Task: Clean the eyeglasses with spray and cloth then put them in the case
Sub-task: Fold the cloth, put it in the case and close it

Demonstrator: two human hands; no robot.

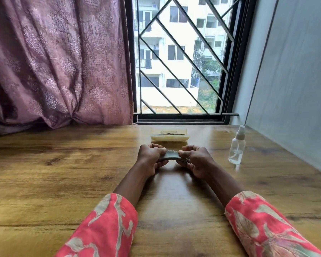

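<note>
Both hands (171,158) pinching cloth (170,156), case (170,137) just beyond

A wooden table (63,182) fills the view; at 10 o'clock hangs a mauve curtain (54,62), at 12 o'clock a barred window (178,58).

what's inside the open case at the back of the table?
The open case shows only a dark sliver above its pale front wall; whether that is an object or lining cannot be told. Its front wall hides the interior. Both hands, left hand and right hand, grip a dark cloth in front of it.
</note>
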